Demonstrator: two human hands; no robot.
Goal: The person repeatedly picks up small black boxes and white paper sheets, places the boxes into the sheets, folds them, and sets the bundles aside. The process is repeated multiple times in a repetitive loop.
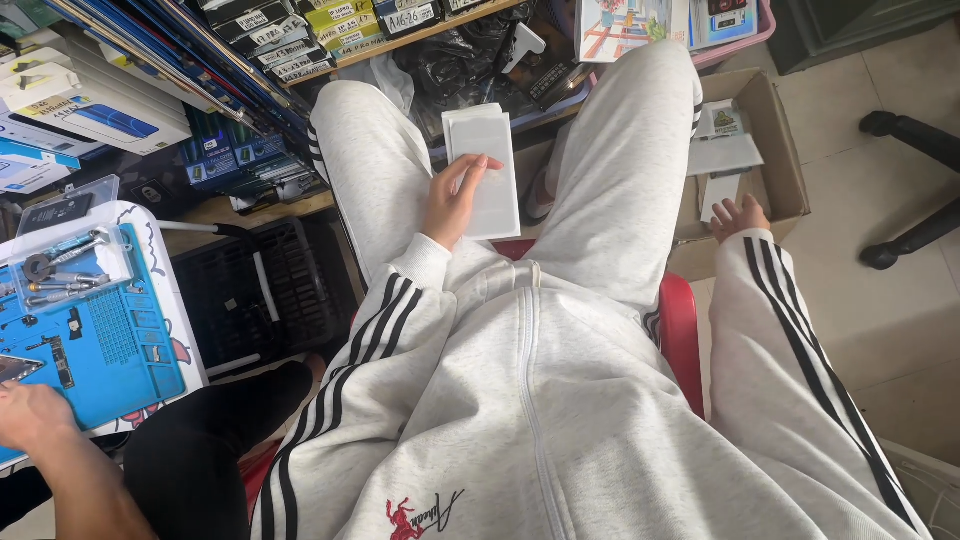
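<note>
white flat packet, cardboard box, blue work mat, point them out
white flat packet (486, 150): head view, upper face above the left hand's fingers
cardboard box (783, 160): head view, right side wall
blue work mat (110, 345): head view, bare middle area

A tiled floor (880, 300) carries an open cardboard box (785, 150) holding flat white packets (722, 155).

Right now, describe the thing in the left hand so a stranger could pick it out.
Start at the grey tracksuit legs of the seated person. Between the knees, the left hand holds a flat white rectangular packet. Unlike the white items in the cardboard box near the right hand, it is in a hand, not a box.
</note>
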